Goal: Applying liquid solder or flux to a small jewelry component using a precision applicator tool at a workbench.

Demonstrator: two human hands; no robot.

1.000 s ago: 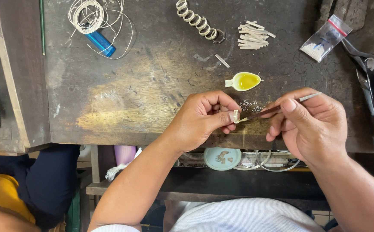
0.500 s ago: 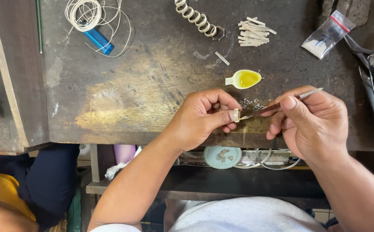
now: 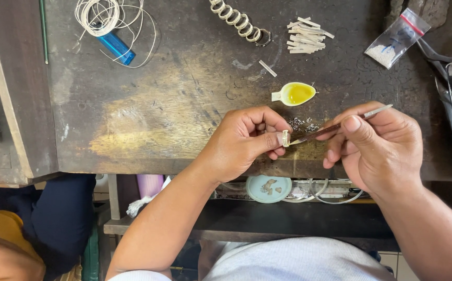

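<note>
Silver ring (image 3: 285, 138) pinched in curled left hand (image 3: 246, 140); right hand (image 3: 379, 148) grips tweezers (image 3: 340, 125) touching it.

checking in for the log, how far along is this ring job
Done: a row of finished-looking rings lies at the back of the bench. In hand: the left hand pinches one ring while the right hand touches tweezers to it. Left: a pile of cut strips lies unformed.

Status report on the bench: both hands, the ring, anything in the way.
Left hand pinching small silver ring. Right hand holding thin metal tweezers, tips at the ring. Small yellow-filled spoon dish just beyond, apart.
</note>
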